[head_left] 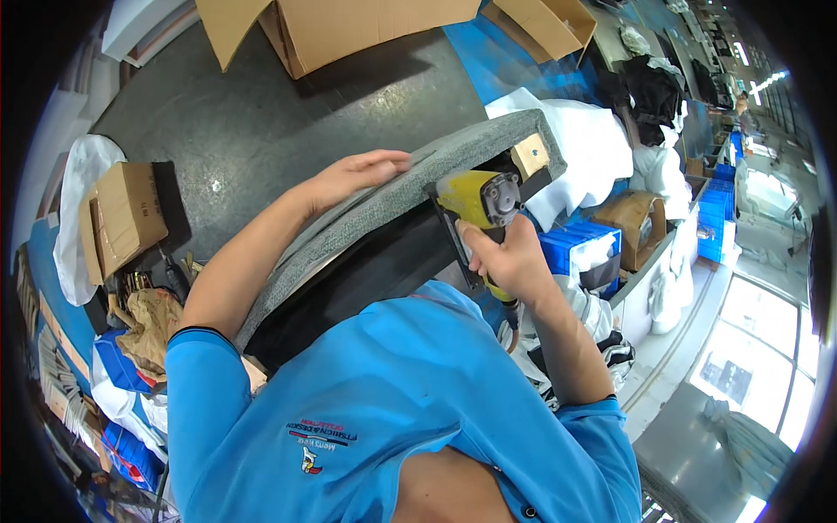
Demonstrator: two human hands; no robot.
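Note:
A grey fabric-covered furniture piece (504,132), long and padded, lies slanted in front of my body. Black cloth (370,272) covers much of its near side, and a bare wooden corner block (529,157) shows at its right end. My right hand (513,257) is wrapped round a yellow and black air staple gun (466,193), whose body sits against the near edge of the piece. Where the gun's nose meets the piece is hidden. Along the far, upper edge of the fabric, my left hand (357,173) lies with fingers stretched out, slightly blurred, holding nothing.
Beyond the piece is a dark grey surface (349,113) with a large open cardboard box (366,30) at its far side. A smaller carton (126,218) stands at the left. White wrapping (584,144) and blue bins (580,248) crowd the right side. An air hose (513,318) hangs below the gun.

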